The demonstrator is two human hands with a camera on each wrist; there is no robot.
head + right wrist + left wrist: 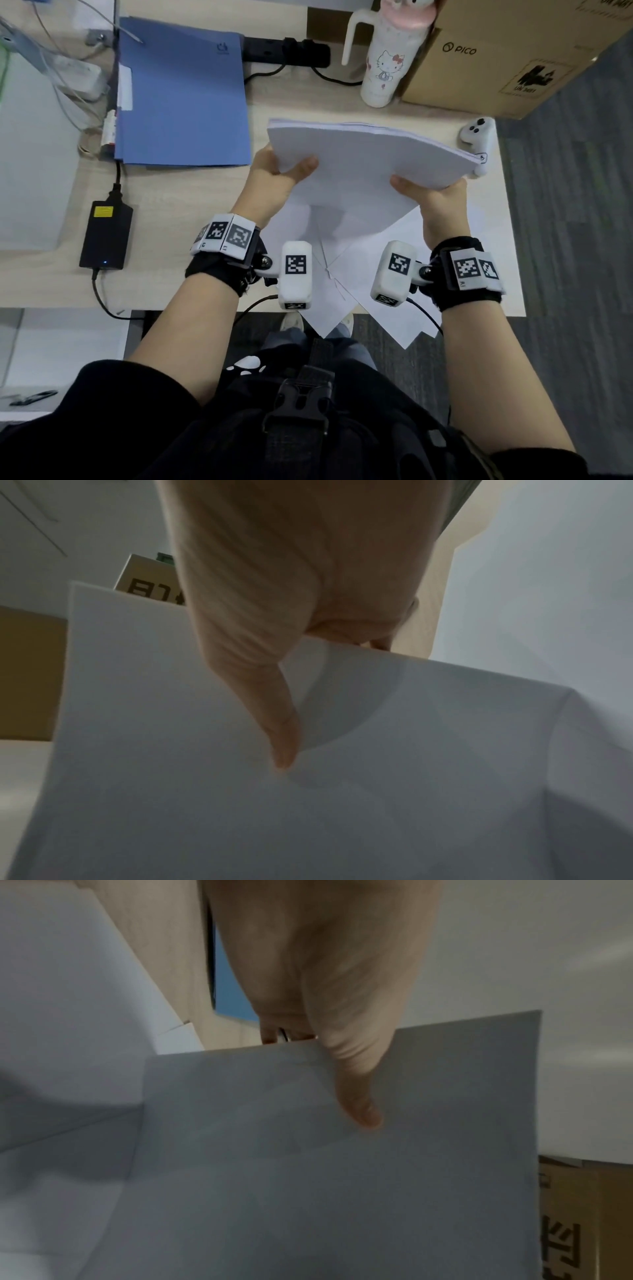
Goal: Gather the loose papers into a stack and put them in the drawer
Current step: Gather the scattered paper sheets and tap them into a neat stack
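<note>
A stack of white papers (363, 161) is held tilted above the wooden desk (164, 192), one corner pointing down toward me. My left hand (284, 171) grips its left edge, thumb on top, fingers hidden underneath. My right hand (428, 195) grips the right edge the same way. In the left wrist view the thumb (359, 1096) presses on the stack (342, 1177); in the right wrist view the thumb (274, 718) lies on the stack (342, 804). More loose sheets (346, 274) lie on the desk below, overhanging its front edge. No drawer is in view.
A blue folder (181, 99) lies at the back left, a black power brick (106, 233) on the left. A white Hello Kitty bottle (387, 58), a cardboard box (507, 58) and a white controller (479, 140) stand behind the stack.
</note>
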